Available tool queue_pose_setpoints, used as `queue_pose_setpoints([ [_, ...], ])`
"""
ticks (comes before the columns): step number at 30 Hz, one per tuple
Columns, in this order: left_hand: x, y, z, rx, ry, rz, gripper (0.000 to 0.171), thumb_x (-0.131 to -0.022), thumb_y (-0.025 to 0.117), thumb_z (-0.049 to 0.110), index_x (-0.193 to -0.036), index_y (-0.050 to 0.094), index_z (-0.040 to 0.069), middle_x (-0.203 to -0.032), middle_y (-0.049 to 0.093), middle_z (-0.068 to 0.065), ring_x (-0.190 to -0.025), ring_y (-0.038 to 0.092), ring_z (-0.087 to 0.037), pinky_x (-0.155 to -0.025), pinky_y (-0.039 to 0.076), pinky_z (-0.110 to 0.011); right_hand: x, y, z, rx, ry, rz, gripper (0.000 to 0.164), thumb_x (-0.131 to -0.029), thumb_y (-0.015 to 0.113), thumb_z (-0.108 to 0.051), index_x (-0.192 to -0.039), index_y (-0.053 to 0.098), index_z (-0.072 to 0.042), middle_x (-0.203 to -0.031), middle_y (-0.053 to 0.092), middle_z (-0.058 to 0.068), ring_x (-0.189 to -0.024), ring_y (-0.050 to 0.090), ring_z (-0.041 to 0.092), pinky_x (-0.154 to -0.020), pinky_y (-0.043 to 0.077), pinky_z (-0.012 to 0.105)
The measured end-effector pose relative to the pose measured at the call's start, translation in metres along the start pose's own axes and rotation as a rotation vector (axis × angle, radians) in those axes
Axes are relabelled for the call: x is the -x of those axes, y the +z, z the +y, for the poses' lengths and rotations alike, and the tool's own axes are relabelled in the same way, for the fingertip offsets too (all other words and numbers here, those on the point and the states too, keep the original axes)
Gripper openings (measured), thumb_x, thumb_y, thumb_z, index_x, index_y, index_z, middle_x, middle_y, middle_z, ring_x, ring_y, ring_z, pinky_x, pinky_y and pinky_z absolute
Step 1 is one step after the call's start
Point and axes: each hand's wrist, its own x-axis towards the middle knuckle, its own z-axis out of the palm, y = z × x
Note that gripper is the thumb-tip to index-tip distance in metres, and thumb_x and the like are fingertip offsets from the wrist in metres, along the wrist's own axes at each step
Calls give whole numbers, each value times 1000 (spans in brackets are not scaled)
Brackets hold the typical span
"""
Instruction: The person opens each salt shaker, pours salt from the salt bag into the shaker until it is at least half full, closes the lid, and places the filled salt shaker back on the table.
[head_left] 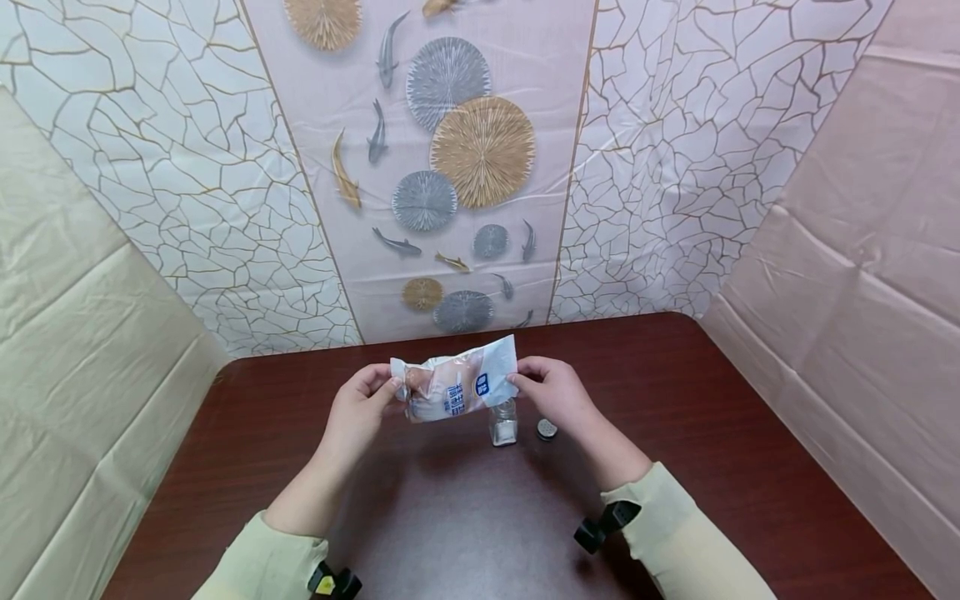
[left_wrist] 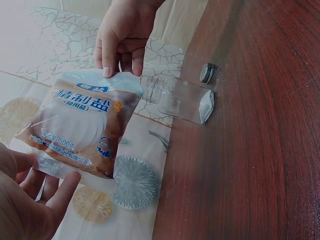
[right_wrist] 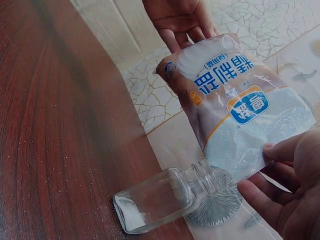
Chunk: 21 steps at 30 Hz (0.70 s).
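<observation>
A plastic bag of salt [head_left: 450, 385] with blue lettering is held up above the table, stretched sideways between both hands. My left hand [head_left: 362, 402] pinches its bottom end between thumb and fingers. At the other end, my right hand [head_left: 553, 390] pinches the pale top part of the bag. Just below that top end stands a clear glass jar [right_wrist: 155, 197] with a threaded, uncovered neck and a little white salt [right_wrist: 131, 215] at its bottom. The bag overlaps the jar's neck in the head view.
A round metal lid with a perforated top [head_left: 547, 429] lies on the dark red wooden table [head_left: 450, 508], right of the jar. White grains dot the tabletop around the jar. Patterned cloth [head_left: 450, 167] hangs behind the table, with beige cloth on both sides.
</observation>
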Motion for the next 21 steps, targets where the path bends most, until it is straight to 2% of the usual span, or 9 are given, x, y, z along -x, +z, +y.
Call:
queue_pose_setpoints([
  [5, 0, 0, -1, 2, 4, 1, 20, -99, 57, 2, -117, 61, -6, -106, 69, -16, -87, 67, -15, -80, 59, -38, 0, 0, 0, -3, 6, 0, 15, -92, 69, -9, -103, 73, 0, -94, 73, 11, -85, 70, 28, -75, 60, 40],
  [10, 0, 0, -1, 5, 5, 3, 20, -99, 57, 2, -117, 61, -6, -105, 69, -16, -86, 67, -14, -79, 60, -36, 0, 0, 0, 19, 7, 2, 15, -92, 69, -10, -104, 73, -2, -95, 73, 10, -83, 69, 22, -72, 59, 32],
  [21, 1, 0, -1, 14, 6, 4, 21, -99, 58, 3, -117, 61, -6, -105, 69, -15, -87, 67, -14, -80, 59, -37, -1, -1, -1, 25, 10, 5, 14, -92, 69, -10, -104, 73, -2, -95, 73, 9, -80, 68, 16, -71, 59, 31],
])
